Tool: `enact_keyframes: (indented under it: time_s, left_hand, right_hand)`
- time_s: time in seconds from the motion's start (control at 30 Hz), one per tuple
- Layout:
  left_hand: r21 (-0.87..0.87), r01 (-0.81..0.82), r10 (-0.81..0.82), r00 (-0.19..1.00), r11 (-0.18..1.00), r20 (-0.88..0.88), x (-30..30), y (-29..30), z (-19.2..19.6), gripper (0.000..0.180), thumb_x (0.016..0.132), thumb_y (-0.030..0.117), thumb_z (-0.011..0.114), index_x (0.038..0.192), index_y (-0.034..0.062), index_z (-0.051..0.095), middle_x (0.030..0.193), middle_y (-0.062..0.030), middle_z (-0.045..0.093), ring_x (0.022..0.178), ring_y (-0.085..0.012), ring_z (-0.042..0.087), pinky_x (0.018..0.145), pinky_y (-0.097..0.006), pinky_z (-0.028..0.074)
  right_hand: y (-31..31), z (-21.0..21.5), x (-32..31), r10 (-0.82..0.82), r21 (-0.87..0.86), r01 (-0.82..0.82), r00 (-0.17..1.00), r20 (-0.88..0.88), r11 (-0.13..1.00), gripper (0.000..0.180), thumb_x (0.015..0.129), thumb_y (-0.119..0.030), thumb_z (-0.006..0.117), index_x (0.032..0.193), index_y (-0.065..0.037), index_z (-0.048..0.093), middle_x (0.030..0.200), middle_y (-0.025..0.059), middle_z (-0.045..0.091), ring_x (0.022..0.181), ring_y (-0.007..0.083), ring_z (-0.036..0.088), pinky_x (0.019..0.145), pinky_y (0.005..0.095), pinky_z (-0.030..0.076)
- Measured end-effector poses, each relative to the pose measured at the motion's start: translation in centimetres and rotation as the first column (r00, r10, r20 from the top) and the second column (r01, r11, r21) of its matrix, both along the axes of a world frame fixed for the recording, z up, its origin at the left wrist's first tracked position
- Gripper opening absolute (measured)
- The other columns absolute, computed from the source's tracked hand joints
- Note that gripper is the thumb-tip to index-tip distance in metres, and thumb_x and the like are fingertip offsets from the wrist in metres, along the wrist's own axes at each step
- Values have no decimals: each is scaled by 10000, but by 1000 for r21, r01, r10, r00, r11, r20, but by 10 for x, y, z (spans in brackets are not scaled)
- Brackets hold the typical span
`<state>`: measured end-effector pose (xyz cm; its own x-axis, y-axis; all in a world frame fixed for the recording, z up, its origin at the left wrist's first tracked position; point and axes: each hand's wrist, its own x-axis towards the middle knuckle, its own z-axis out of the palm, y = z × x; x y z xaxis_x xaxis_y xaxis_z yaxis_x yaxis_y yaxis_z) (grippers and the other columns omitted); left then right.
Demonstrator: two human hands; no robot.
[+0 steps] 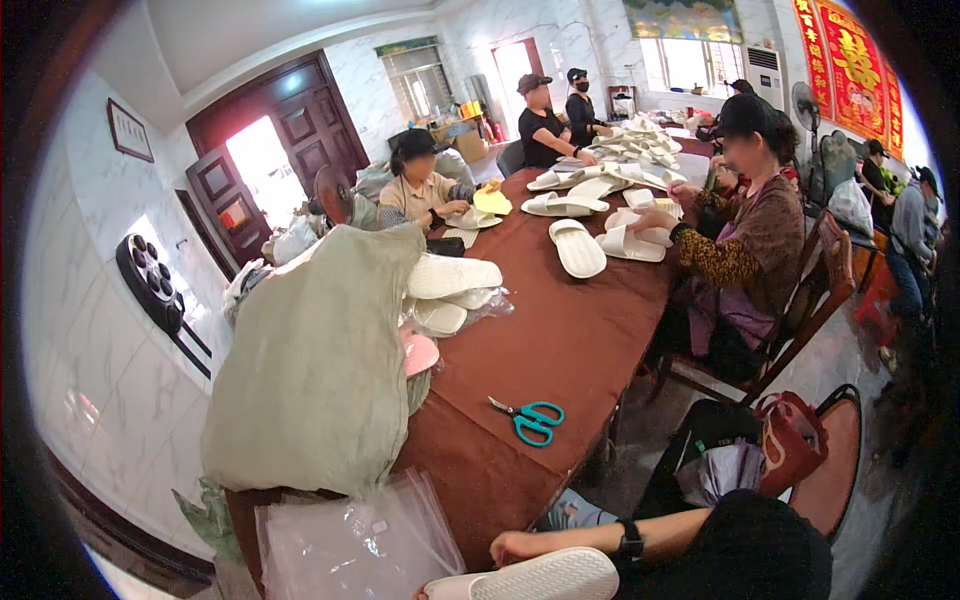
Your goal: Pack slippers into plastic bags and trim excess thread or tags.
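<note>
A white slipper (550, 578) is at the lower edge, its ridged pale surface toward me and its near part cut off. My right hand (515, 546), with a black watch on the wrist, comes in from the right. Its fingers are curled against the slipper's far edge; the slipper hides part of the grip. Of my left hand, only a sliver of skin (420, 593) shows at the slipper's left end, and its fingers are hidden. Clear plastic bags (355, 540) lie on the table corner beside the slipper. Teal-handled scissors (531, 420) lie beyond my hands, blades pointing left.
A large grey-green sack (315, 360) stands at left on the brown-covered table (530, 330). White slippers (455, 275) and a pink one (419, 353) are beside it. Co-workers sit around the far part, near piled slippers (640, 145). A chair with bags (795, 440) stands at right.
</note>
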<state>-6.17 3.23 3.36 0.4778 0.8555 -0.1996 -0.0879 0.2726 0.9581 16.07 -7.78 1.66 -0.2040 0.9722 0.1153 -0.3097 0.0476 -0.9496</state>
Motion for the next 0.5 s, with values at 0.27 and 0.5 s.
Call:
enact_keyframes:
  time_s: [0.27,0.5]
  left_hand:
    - [601,-16,188,956,799,-226,-19,8,-15,283,900,160,441,1029,-43,589,1011,-197,592,923,-318,563,786,-410,452]
    - [726,510,11,815,462,-580,-18,17,-74,377,950,152,398,1248,-74,440,1251,-248,479,1092,-341,483,982,-412,351]
  right_hand:
    - [-75,-29,39,34,-176,-63,986,-164,982,690,921,-446,475,1402,-20,224,1261,155,482,1092,224,534,877,347,466]
    - [-81,-12,54,-330,-442,293,944,-9,848,461,896,-334,580,1222,-15,510,1098,46,599,992,116,556,847,274,463]
